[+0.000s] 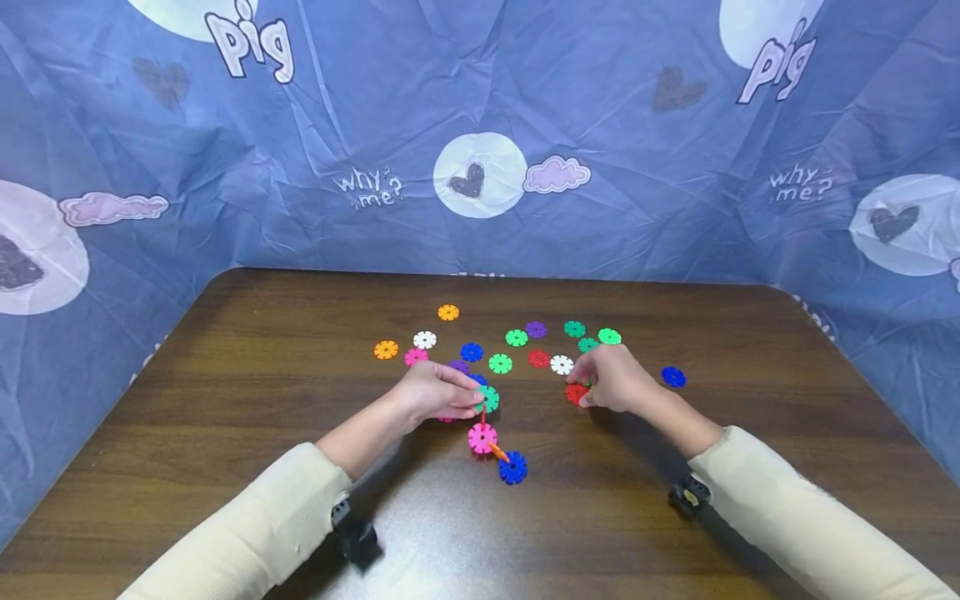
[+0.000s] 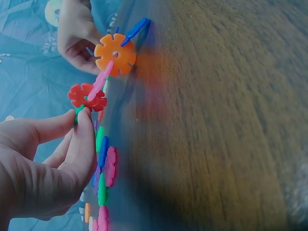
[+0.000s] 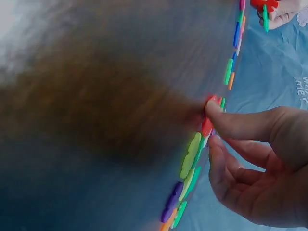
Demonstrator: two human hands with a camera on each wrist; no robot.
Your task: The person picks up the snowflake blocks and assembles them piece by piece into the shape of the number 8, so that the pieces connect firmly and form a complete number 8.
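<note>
My left hand [image 1: 441, 392] pinches a green notched plastic disc [image 1: 489, 399] between thumb and fingertips. From it hangs a linked chain: a red disc [image 2: 87, 97], a pink disc [image 1: 482, 438], an orange disc [image 2: 115, 55] and a blue disc [image 1: 513, 468] at the free end. The chain is held over the near middle of the table. To the right, my right hand [image 1: 611, 379] has its thumb and fingertips on the edges of a loose red disc [image 1: 576, 394] at the tabletop. In the right wrist view that red disc [image 3: 208, 118] sits against the thumb tip.
Loose discs lie scattered across the brown table [image 1: 300, 375], among them a white disc [image 1: 561, 365], a light green disc [image 1: 500, 363] and an orange disc [image 1: 386, 350]. A blue disc [image 1: 673, 377] lies right of the right hand. A blue printed cloth [image 1: 420, 233] hangs behind the table.
</note>
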